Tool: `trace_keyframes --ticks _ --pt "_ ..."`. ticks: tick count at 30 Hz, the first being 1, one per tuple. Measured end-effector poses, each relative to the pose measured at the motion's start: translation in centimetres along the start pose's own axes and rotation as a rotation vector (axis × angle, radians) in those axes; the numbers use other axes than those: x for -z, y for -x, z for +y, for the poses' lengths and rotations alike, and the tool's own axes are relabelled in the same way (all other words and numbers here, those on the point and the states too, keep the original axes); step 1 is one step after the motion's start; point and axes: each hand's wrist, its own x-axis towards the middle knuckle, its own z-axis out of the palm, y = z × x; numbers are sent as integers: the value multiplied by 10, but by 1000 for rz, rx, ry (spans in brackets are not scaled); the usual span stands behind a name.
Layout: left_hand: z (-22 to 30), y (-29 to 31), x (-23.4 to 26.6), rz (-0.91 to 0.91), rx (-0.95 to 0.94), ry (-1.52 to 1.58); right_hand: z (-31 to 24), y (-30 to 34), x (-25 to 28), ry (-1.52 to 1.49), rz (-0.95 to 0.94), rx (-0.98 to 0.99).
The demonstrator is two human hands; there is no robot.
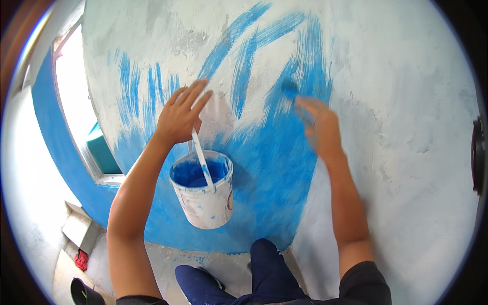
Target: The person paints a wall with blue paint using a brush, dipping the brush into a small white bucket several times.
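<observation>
My left hand (179, 116) is raised against the wall, with its fingers stretched out. From its thumb side hangs a white paint bucket (206, 208) by its white handle (202, 157). Blue paint (198, 175) lies inside the bucket, and blue drips mark its rim and handle. Farther right, my right hand (321, 127), smeared by motion, holds a paintbrush (290, 89) against the wall. Its bristles are blue and blurred; most of the brush's handle is hidden by my fingers. The plastered wall (223, 109) is solid blue low down, with loose blue strokes over pale plaster higher up.
At left is a window opening (76, 76) with a blue-painted surround. A second, pale grey wall (396, 152) meets the painted one at right. Below are my blue-trousered legs (274, 267), a speckled floor (173, 256), a dark bucket (84, 294) and a red cloth (81, 260).
</observation>
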Motion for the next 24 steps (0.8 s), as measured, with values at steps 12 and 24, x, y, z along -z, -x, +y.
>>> trace_keyframes --ticks 12,24 --pt "-7 -10 -76 25 -75 282 -11 -50 37 -23 -251 -233" --pt "-1 -14 -92 125 -148 164 12 -40 21 286 57 271"
